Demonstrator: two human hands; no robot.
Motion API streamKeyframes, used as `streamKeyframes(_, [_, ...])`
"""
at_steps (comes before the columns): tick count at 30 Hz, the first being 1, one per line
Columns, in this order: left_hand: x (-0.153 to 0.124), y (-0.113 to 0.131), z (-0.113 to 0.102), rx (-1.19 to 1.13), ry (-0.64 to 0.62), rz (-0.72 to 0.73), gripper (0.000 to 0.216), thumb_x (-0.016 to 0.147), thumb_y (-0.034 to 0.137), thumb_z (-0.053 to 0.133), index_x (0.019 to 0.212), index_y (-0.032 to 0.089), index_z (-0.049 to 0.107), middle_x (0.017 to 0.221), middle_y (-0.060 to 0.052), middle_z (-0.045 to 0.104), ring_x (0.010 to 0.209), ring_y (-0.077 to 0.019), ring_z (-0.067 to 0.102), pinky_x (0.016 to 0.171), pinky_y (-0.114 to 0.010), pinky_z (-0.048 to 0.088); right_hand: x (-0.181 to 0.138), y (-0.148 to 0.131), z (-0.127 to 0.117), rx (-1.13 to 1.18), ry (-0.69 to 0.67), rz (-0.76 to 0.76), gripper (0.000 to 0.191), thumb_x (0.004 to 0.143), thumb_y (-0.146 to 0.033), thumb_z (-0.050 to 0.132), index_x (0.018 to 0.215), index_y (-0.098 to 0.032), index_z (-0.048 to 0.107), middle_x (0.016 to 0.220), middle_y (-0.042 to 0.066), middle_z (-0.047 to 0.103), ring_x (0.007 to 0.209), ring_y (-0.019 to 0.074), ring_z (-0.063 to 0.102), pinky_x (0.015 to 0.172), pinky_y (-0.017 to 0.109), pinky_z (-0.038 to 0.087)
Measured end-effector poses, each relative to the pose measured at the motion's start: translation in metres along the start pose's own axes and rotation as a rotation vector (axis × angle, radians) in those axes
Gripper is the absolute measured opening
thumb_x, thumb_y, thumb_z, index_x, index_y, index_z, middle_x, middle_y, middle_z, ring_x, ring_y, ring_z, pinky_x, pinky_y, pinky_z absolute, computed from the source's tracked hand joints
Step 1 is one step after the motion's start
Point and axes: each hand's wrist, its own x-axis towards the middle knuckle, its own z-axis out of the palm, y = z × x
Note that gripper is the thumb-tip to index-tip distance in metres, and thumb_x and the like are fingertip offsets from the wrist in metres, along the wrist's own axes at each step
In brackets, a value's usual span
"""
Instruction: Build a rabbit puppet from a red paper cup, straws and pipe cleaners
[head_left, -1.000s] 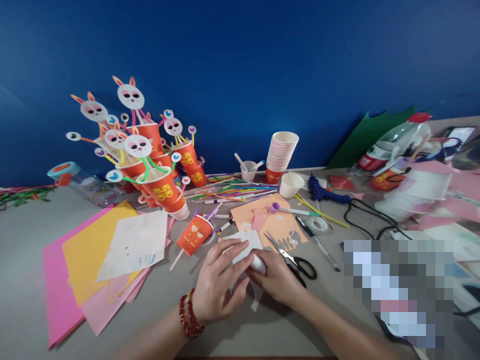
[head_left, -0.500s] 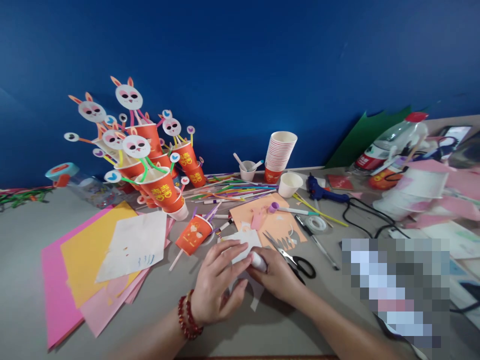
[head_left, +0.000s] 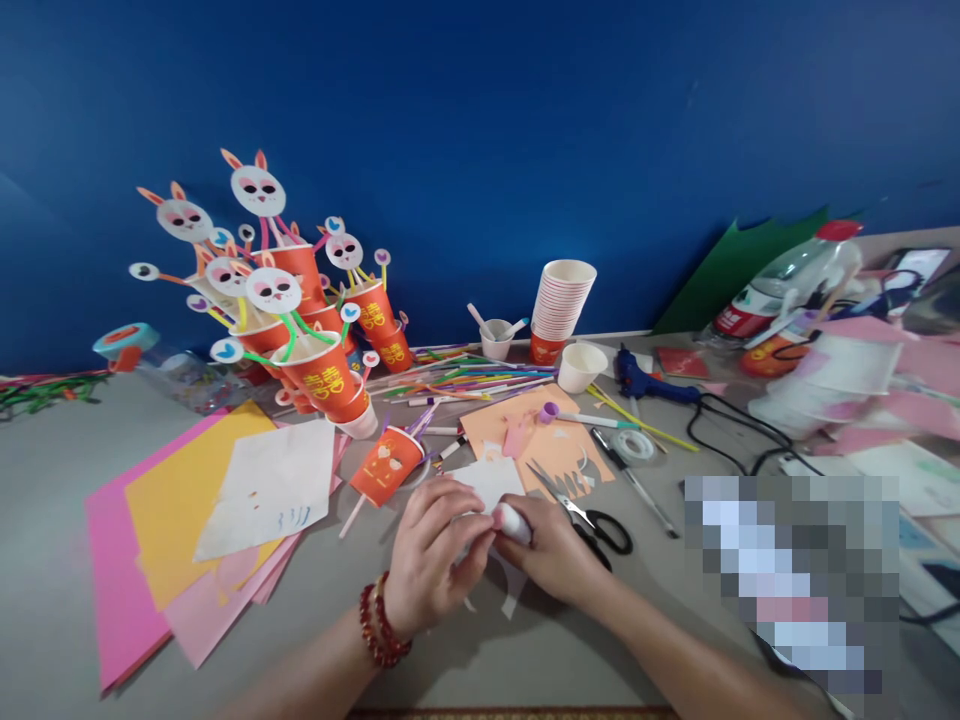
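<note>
My right hand (head_left: pixel 551 550) is wrapped round a white tube (head_left: pixel 514 522) that looks like a glue stick. Its near end points left, toward my left hand (head_left: pixel 442 550). There the thumb and fingers are bunched in a pinch against the tube's end; anything between them is hidden. Beneath both hands lies cut white paper (head_left: pixel 491 482), partly covered. Black-handled scissors (head_left: pixel 589 520) rest open just right of my right hand. Behind them is a cut orange sheet (head_left: pixel 487 415) with a purple cap (head_left: pixel 548 412) on it.
Red cups with rabbit faces (head_left: pixel 315 375) stand stacked at left, behind coloured paper sheets (head_left: pixel 142 560). A red cup (head_left: pixel 386 466) lies nearby. At the back are stacked paper cups (head_left: pixel 562 300) and a blue glue gun (head_left: pixel 649 380) with a black cord. A plastic bottle (head_left: pixel 795 280) stands right.
The fingers of my left hand have gone from spread out to drawn together at the tube's end. My right hand has stayed nearly still, holding the tube.
</note>
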Motion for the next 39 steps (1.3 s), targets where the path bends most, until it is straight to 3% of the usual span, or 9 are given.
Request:
streamKeyframes(12, [0.002, 0.001, 0.0, 0.042, -0.008, 0.047, 0.023, 0.083, 0.007, 0.06, 0.101, 0.021, 0.063, 0.094, -0.005, 0.073, 0.096, -0.0233, 0.064, 0.096, -0.048, 0.049, 0.0, -0.003, 0.0, -0.002, -0.01, -0.012, 0.014, 0.082, -0.024, 0.059, 0.07, -0.019, 0.053, 0.068, -0.001, 0.063, 0.063, 0.0159, 0.054, 0.061, 0.024, 0.037])
streamKeyframes(17, [0.003, 0.002, 0.001, -0.053, 0.013, -0.03, 0.02, 0.082, 0.006, 0.058, 0.094, 0.021, 0.063, 0.091, -0.005, 0.071, 0.093, -0.0232, 0.064, 0.092, -0.047, 0.051, 0.0, -0.002, 0.003, -0.026, -0.004, 0.012, 0.014, 0.079, -0.022, 0.06, 0.067, -0.019, 0.053, 0.065, -0.002, 0.061, 0.06, 0.0148, 0.053, 0.058, 0.023, 0.036])
streamKeyframes(20, [0.003, 0.001, 0.003, -0.197, 0.047, -0.18, 0.014, 0.084, 0.008, 0.058, 0.091, 0.02, 0.063, 0.088, -0.006, 0.069, 0.091, -0.0224, 0.064, 0.087, -0.043, 0.052, 0.001, 0.0, 0.003, -0.003, 0.021, 0.038, 0.011, 0.079, -0.02, 0.059, 0.068, -0.019, 0.056, 0.065, -0.002, 0.062, 0.061, 0.0151, 0.054, 0.059, 0.023, 0.037])
streamKeyframes(26, [-0.002, -0.01, 0.01, -0.697, 0.062, -0.779, 0.016, 0.088, 0.026, 0.06, 0.076, 0.016, 0.062, 0.076, -0.004, 0.062, 0.069, -0.0144, 0.058, 0.061, -0.025, 0.047, 0.006, 0.003, -0.011, 0.04, 0.095, 0.087, 0.021, 0.085, -0.035, 0.057, 0.071, -0.019, 0.058, 0.063, -0.001, 0.06, 0.06, 0.0164, 0.054, 0.057, 0.024, 0.039])
streamKeyframes(29, [-0.006, -0.016, 0.011, -0.788, 0.049, -0.943, 0.017, 0.088, 0.028, 0.061, 0.077, 0.016, 0.062, 0.075, -0.002, 0.061, 0.062, -0.0108, 0.052, 0.055, -0.021, 0.042, 0.01, 0.003, -0.024, -0.064, 0.086, 0.101, 0.021, 0.085, -0.037, 0.058, 0.074, -0.019, 0.061, 0.067, 0.001, 0.063, 0.062, 0.0178, 0.056, 0.059, 0.025, 0.04])
streamKeyframes(31, [-0.007, -0.019, 0.011, -0.735, 0.03, -0.908, 0.015, 0.089, 0.026, 0.06, 0.079, 0.016, 0.063, 0.077, -0.002, 0.062, 0.065, -0.0116, 0.054, 0.057, -0.022, 0.043, 0.011, 0.003, -0.032, -0.163, 0.043, 0.077, 0.013, 0.084, -0.03, 0.059, 0.076, -0.02, 0.063, 0.073, 0.002, 0.067, 0.068, 0.0191, 0.06, 0.063, 0.026, 0.041])
streamKeyframes(33, [-0.008, -0.021, 0.009, -0.587, 0.013, -0.77, 0.012, 0.09, 0.022, 0.059, 0.08, 0.017, 0.064, 0.082, -0.003, 0.064, 0.074, -0.0143, 0.058, 0.065, -0.024, 0.046, 0.012, 0.004, -0.037, -0.225, -0.012, 0.041, 0.007, 0.081, -0.022, 0.059, 0.079, -0.021, 0.064, 0.078, 0.002, 0.069, 0.074, 0.0196, 0.063, 0.067, 0.026, 0.042])
streamKeyframes(37, [-0.008, -0.025, 0.009, -0.256, -0.047, -0.388, 0.01, 0.088, 0.012, 0.059, 0.088, 0.019, 0.067, 0.088, -0.005, 0.067, 0.089, -0.0188, 0.059, 0.084, -0.034, 0.048, 0.012, 0.006, -0.041, -0.263, -0.092, 0.009, 0.014, 0.076, -0.013, 0.058, 0.083, -0.022, 0.067, 0.084, 0.002, 0.072, 0.079, 0.0199, 0.065, 0.071, 0.025, 0.043])
streamKeyframes(39, [-0.009, -0.026, 0.011, -0.166, -0.104, -0.293, 0.013, 0.088, 0.01, 0.058, 0.091, 0.019, 0.067, 0.087, -0.004, 0.066, 0.089, -0.0194, 0.057, 0.087, -0.036, 0.048, 0.011, 0.007, -0.041, -0.269, -0.127, -0.006, 0.019, 0.075, -0.012, 0.059, 0.087, -0.022, 0.069, 0.087, 0.003, 0.073, 0.082, 0.0207, 0.066, 0.073, 0.026, 0.045])
